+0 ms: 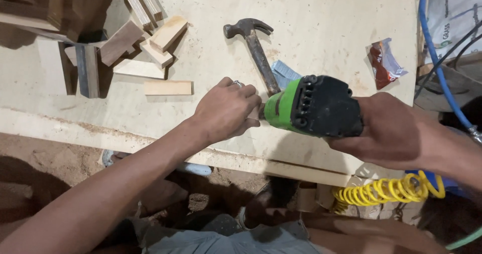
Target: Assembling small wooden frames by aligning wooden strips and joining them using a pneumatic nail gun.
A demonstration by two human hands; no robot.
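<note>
My right hand (396, 133) grips a green and black power drill (314, 106) held level over the front edge of a pale plywood sheet (321, 18). My left hand (228, 111), with a ring on one finger, closes around the drill's front end, hiding the chuck and any bit. A claw hammer (256, 48) lies on the sheet just behind both hands, its handle running toward the drill.
Several short wood offcuts (160, 45) are heaped at the back left. A red snack wrapper (384, 63) lies at the right. A blue hose (437, 58) runs down the right edge, and a yellow coiled air hose (386, 191) hangs below. Sawdust covers the ground.
</note>
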